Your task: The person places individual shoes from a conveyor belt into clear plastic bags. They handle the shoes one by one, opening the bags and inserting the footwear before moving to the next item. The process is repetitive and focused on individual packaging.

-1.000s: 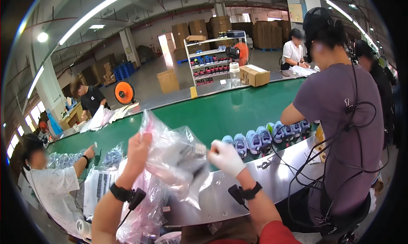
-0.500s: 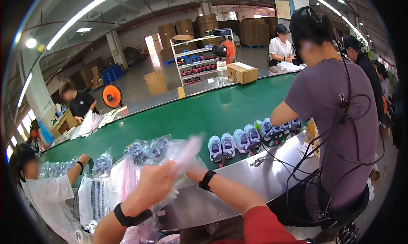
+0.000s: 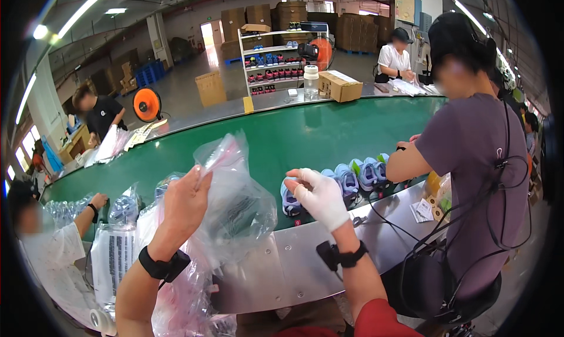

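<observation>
My left hand [image 3: 187,203] is closed on the top edge of a clear plastic bag [image 3: 239,205], which hangs loosely to the right of it. My right hand [image 3: 323,200], in a white glove, has its fingers curved and apart. It is in front of a light blue shoe [image 3: 286,203] at the near end of a row; whether it touches the shoe I cannot tell. More light blue and purple shoes [image 3: 368,173] stand along the green belt [image 3: 264,140]. A heap of clear bags with pink edges [image 3: 182,299] lies below my left forearm.
Bagged shoes [image 3: 124,206] lie on the belt at left, near a co-worker's hand [image 3: 101,200]. A printed white bag stack [image 3: 111,260] is close by. A person in a purple shirt [image 3: 479,155] stands at right with hanging cables. A metal ledge [image 3: 294,260] runs along the near side.
My hands have moved apart; the left has risen with the bag, which now hangs spread out. The right has come over to the shoes. The view has shifted slightly.
</observation>
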The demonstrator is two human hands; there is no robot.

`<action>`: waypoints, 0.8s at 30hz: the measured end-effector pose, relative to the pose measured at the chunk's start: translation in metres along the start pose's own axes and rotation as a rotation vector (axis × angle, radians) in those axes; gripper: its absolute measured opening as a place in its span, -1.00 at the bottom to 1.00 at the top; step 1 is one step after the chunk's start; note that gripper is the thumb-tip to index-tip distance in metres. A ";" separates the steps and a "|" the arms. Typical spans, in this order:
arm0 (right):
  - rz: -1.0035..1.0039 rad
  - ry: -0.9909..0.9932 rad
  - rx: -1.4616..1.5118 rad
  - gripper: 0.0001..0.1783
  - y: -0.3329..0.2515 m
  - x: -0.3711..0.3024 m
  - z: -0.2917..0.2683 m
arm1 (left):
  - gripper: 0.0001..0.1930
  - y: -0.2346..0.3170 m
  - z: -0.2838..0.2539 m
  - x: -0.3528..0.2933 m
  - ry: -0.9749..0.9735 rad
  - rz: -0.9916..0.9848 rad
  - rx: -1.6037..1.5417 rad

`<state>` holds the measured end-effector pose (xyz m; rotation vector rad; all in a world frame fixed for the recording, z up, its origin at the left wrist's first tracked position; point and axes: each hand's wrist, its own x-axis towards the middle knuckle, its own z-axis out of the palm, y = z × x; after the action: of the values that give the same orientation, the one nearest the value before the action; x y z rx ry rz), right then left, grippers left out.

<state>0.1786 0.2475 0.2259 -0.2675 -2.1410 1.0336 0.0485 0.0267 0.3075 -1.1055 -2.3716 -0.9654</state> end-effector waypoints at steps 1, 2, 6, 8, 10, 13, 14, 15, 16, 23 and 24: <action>0.010 -0.052 -0.304 -0.57 0.021 0.003 0.005 | -0.78 0.002 0.004 0.000 -0.020 -0.008 -0.022; 0.065 -0.196 -0.469 -0.51 0.041 0.003 0.014 | -0.78 0.004 0.009 0.000 -0.047 -0.010 -0.049; 0.168 -0.558 -1.002 -0.51 0.073 -0.012 0.066 | -0.77 0.003 0.016 0.001 -0.064 0.034 -0.031; 0.222 -0.418 -1.028 -0.52 0.094 -0.010 0.086 | -0.76 0.008 0.012 -0.003 -0.090 0.026 -0.021; 0.303 -0.365 -1.005 -0.58 0.099 -0.004 0.096 | -0.75 0.007 0.008 -0.004 -0.085 -0.003 0.022; 0.347 -0.243 -0.589 -0.58 0.112 -0.002 0.072 | -0.72 0.008 0.006 -0.004 -0.102 -0.050 0.046; 0.407 -0.130 -0.354 -0.49 0.111 -0.002 0.058 | -0.70 0.008 0.004 -0.004 -0.108 -0.069 0.046; 0.351 -0.065 -0.040 -0.53 0.099 -0.003 0.037 | -0.70 0.007 0.006 -0.004 -0.105 -0.066 0.026; 0.292 -0.006 0.275 -0.55 0.089 -0.005 0.019 | -0.69 0.006 0.008 -0.004 -0.103 -0.066 0.008; -0.096 -0.285 1.596 -0.44 0.021 -0.034 -0.055 | -0.68 0.015 0.017 0.002 -0.073 0.021 -0.133; -0.195 -0.136 1.031 -0.47 0.008 -0.040 -0.045 | -0.68 0.015 0.016 0.002 -0.054 0.023 -0.127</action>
<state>0.2376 0.2609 0.2172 0.5010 -1.4371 1.8889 0.0583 0.0465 0.3041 -1.2170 -2.3627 -1.1051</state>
